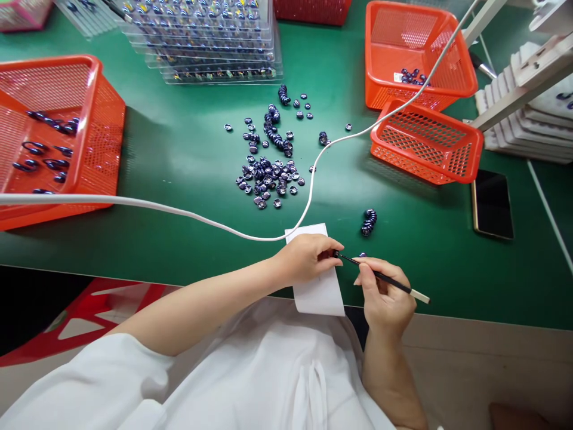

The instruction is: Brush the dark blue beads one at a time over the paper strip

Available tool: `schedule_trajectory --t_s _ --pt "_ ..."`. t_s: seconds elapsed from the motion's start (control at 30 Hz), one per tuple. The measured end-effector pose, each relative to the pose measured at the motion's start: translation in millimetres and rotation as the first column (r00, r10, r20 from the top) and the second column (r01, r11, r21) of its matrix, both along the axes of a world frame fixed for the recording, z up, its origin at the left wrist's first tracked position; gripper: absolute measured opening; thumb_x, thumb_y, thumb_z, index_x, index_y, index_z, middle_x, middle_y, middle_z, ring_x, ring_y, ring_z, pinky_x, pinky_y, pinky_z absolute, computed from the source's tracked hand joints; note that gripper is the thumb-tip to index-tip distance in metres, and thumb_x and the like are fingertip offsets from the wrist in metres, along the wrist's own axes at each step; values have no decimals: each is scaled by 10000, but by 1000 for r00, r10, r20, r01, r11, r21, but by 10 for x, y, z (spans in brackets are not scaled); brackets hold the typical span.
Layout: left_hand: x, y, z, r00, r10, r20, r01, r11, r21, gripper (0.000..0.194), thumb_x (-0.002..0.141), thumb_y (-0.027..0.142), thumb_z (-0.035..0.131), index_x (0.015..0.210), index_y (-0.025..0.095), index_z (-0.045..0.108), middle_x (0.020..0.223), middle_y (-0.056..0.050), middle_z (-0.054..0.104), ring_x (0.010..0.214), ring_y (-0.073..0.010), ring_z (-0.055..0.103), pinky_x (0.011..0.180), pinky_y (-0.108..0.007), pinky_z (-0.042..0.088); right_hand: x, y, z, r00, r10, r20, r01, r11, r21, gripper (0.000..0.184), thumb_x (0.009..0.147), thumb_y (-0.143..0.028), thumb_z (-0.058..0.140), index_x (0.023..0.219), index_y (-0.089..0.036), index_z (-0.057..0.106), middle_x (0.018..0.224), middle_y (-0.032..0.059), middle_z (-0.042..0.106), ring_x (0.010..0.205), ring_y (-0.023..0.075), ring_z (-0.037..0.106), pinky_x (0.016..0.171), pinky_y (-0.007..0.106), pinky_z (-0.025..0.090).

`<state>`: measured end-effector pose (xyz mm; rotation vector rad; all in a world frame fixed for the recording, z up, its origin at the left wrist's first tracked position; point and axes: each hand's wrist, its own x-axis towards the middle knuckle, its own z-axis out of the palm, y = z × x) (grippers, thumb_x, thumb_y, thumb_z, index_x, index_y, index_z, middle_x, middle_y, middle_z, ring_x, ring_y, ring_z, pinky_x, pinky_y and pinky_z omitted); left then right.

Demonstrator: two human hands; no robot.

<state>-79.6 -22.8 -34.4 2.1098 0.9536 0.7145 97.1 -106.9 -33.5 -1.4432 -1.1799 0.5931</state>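
A green tabletop [188,143] carries three orange baskets [105,128], the leftmost cut off, and one stack of clear trays [219,51], cropped above. Near the front edge, the left hand [303,258] partly hides one white paper [319,297]; the right hand [390,301] pinches one slender tool [394,282], its tip at one small dark piece [336,254], mostly covered, pinched between the left thumb and fingers.
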Motion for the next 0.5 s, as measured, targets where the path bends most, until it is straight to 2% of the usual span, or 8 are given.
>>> schedule_trajectory --t_s 0.07,0.23,0.37,0.5 --pt "4 2 -1 1000 3 -2 -3 1000 11 219 843 234 780 1041 151 734 806 -20 765 715 -146 709 693 -231 550 27 -3 -20 998 62 21 -62 998 23 91 912 -201 670 992 -223 708 1004 52 755 600 111 655 570 284 580" --pt "17 12 22 999 35 -6 -35 999 -24 213 831 199 774 1035 146 742 798 -19 764 700 -139 704 681 -223 548 66 10 -88 984 155 90 -169 970 175 198 907 -122 650 1045 -256 699 1029 39 758 740 154 711 676 349 623" --pt "17 18 38 999 37 6 -37 998 -57 219 835 200 763 1046 146 744 805 -22 765 702 -137 702 689 -224 550 61 19 -96 983 175 65 -185 958 220 280 892 -71 650 1083 -270 700 1054 44 753 873 190 730 601 313 614" --pt "14 19 37 999 32 2 -32 999 -43 216 838 198 755 1050 157 746 803 -17 766 703 -140 701 689 -227 548 44 17 -74 992 116 42 -123 958 258 253 890 -84 661 1060 -268 701 1045 47 754 874 198 736 535 282 589"
